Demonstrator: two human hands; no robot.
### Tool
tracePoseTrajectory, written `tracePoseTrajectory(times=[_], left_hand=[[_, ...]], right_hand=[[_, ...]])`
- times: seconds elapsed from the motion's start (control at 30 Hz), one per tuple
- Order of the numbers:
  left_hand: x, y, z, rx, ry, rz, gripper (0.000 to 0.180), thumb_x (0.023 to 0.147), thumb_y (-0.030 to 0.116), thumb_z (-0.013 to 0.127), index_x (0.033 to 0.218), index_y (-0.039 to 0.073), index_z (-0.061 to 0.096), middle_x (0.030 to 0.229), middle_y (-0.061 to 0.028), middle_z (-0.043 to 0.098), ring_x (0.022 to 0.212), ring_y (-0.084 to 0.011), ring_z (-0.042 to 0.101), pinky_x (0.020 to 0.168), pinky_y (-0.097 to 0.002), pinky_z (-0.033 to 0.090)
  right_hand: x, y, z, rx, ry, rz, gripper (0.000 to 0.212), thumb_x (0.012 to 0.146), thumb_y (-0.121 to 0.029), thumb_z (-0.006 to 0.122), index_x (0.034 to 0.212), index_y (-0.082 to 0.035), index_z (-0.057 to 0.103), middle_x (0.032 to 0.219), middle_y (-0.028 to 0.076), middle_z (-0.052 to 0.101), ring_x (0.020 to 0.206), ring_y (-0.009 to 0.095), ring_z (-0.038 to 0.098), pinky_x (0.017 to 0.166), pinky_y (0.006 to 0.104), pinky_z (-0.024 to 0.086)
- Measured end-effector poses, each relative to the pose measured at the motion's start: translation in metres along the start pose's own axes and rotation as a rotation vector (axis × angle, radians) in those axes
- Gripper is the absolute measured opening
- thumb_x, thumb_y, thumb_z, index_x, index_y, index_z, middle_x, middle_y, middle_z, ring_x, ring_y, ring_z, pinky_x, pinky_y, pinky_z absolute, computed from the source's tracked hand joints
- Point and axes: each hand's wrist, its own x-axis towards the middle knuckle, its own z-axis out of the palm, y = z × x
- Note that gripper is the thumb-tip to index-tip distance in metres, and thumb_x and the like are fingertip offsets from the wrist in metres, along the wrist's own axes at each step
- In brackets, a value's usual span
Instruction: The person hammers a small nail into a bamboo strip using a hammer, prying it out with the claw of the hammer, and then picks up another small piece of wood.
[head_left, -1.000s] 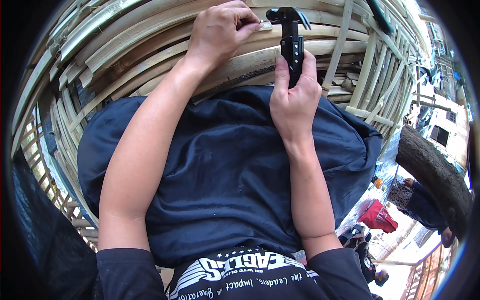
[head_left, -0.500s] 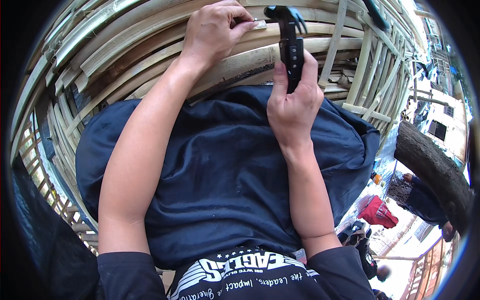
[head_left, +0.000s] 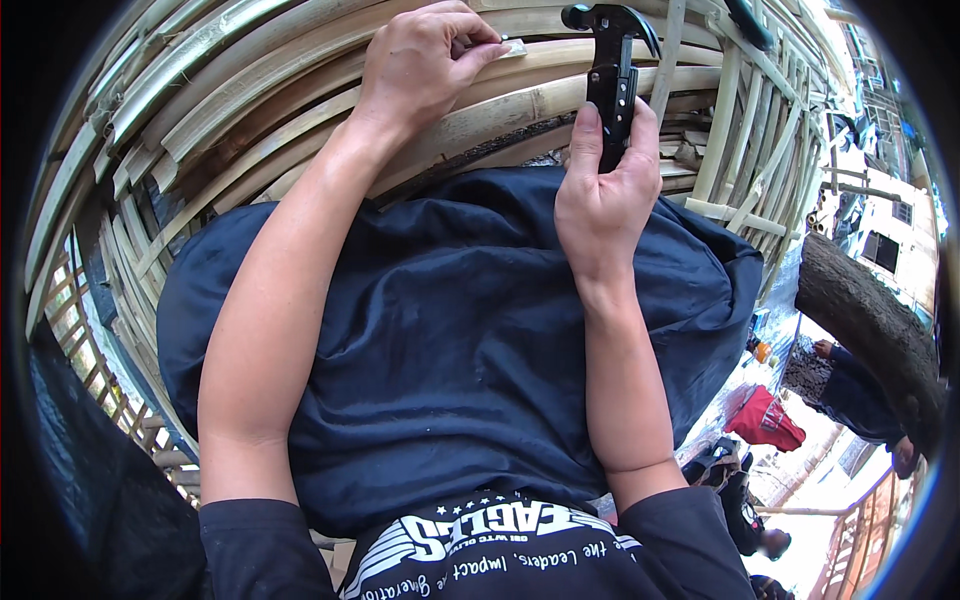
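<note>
My left hand [head_left: 425, 60] is at the upper middle, resting at the split bamboo strips [head_left: 520, 110]. Its thumb and forefinger pinch what looks like a small nail [head_left: 505, 38], mostly hidden by the fingers, beside the pale cut end of a strip. To the right, my right hand [head_left: 610, 205] is closed around the handle of a black claw hammer [head_left: 614, 85]. The hammer is held head up, its striking face turned left toward my left hand and its claw to the right. A gap separates the hammer from my left hand.
Dark blue cloth [head_left: 450, 330] covers my lap below the bamboo. Woven bamboo slats [head_left: 735, 130] rise at the right, with a dark tool handle [head_left: 750, 25] at their top. Beyond lie a thick log [head_left: 865, 310], a red cloth [head_left: 765, 418] and other people [head_left: 860, 400].
My right hand has moved the hammer to the right, away from my left hand. The left hand keeps its pinch in nearly the same place.
</note>
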Motion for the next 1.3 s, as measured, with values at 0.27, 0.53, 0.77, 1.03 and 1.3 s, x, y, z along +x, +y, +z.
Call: tracePoseTrajectory(times=[0.27,0.53,0.77,1.03,1.3], left_hand=[[0.005,0.001,-0.001,-0.080,0.032,-0.021,0.007,0.086,0.008,0.081,0.088,0.002,0.079,0.085,-0.0110,0.076,0.071,-0.0176,0.072,0.063,-0.0310,0.056],[-0.016,-0.012,-0.003,-0.162,-0.031,-0.180,0.020,0.097,0.023,0.080,0.104,0.003,0.080,0.069,0.0055,0.066,0.066,-0.0007,0.055,0.061,-0.0210,0.044],[-0.022,-0.006,0.001,-0.210,0.018,-0.143,0.017,0.097,0.019,0.080,0.103,0.003,0.079,0.069,0.0082,0.061,0.063,0.0010,0.049,0.057,-0.0193,0.038],[-0.014,-0.013,0.004,-0.140,-0.019,-0.076,0.019,0.092,0.018,0.082,0.100,0.000,0.081,0.085,-0.0013,0.073,0.066,-0.0070,0.058,0.062,-0.0242,0.048],[-0.011,-0.008,0.004,-0.032,-0.007,-0.060,0.014,0.093,0.014,0.080,0.100,0.002,0.081,0.087,-0.0036,0.074,0.067,-0.0091,0.061,0.063,-0.0263,0.049]], right_hand=[[0.002,0.011,-0.004,0.079,0.020,0.058,0.025,0.106,-0.018,0.067,0.119,0.002,0.062,0.082,0.011,0.070,0.071,0.021,0.068,0.069,0.0355,0.054],[0.000,0.015,0.003,0.210,-0.048,0.142,0.024,0.106,-0.019,0.067,0.114,0.003,0.064,0.081,0.009,0.071,0.070,0.016,0.066,0.068,0.0336,0.053],[-0.001,0.013,0.000,0.249,-0.033,0.177,0.025,0.106,-0.019,0.067,0.116,0.003,0.064,0.082,0.009,0.071,0.074,0.015,0.066,0.069,0.0327,0.053],[0.001,0.018,-0.001,0.263,-0.029,0.189,0.025,0.105,-0.020,0.068,0.114,0.004,0.065,0.083,0.008,0.070,0.073,0.013,0.064,0.070,0.0317,0.053],[-0.001,0.019,0.002,0.252,-0.046,0.176,0.027,0.105,-0.021,0.069,0.114,0.004,0.065,0.085,0.009,0.071,0.074,0.014,0.063,0.072,0.0323,0.054]])
